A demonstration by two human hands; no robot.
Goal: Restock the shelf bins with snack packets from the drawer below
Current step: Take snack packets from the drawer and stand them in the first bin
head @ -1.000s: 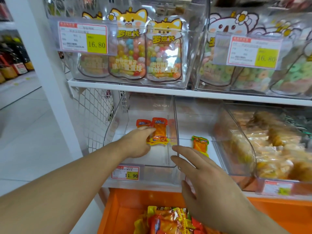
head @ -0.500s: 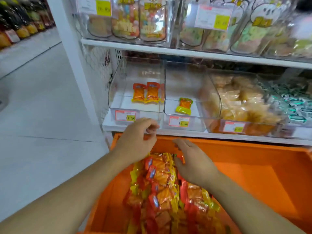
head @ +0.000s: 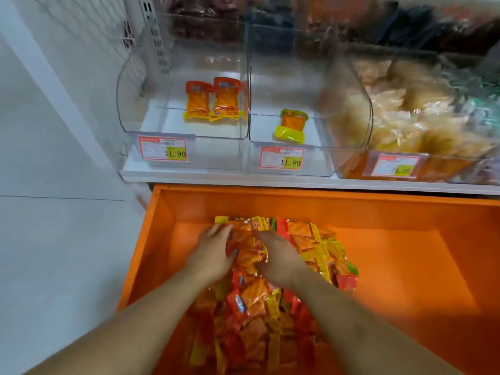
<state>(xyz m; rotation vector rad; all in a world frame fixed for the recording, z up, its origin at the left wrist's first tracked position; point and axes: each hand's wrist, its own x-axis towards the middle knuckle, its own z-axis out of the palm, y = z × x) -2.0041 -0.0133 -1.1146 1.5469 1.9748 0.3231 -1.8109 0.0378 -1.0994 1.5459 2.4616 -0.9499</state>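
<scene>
Fingers [head: 230, 234] of the left hand [head: 213, 253] curl down into the heap of snack packets [head: 259, 293] in the orange drawer [head: 405, 239], closing round the red and yellow wrappers at the left of the heap. Just beside it, the right hand [head: 278, 258] lies palm down on the same heap with its fingers bent over the packets; whether it has actually gripped one cannot be told. Two bare forearms reach in from the near edge. The packets in the drawer are too many and too tangled to count, and they fill the drawer's left and middle part, leaving its right side as bare orange floor.

Above the drawer runs a white shelf [head: 216, 175] carrying three clear bins in a row that can be made out. The left bin [head: 130, 104] holds two orange packets [head: 212, 100] side by side, touching, towards its back. The middle bin [head: 316, 158] holds one orange packet with green and yellow ends [head: 292, 125]. The right bin [head: 359, 98] is piled with pale, clear-wrapped snacks [head: 405, 109], too many to count. Three price tags are clipped to the bin fronts, one on each: the left tag [head: 162, 148] and the middle tag [head: 282, 158] both read 11.90, and the right tag [head: 395, 165] is blurred. Farther back, dark goods sit behind the bins, too blurred to name.
</scene>
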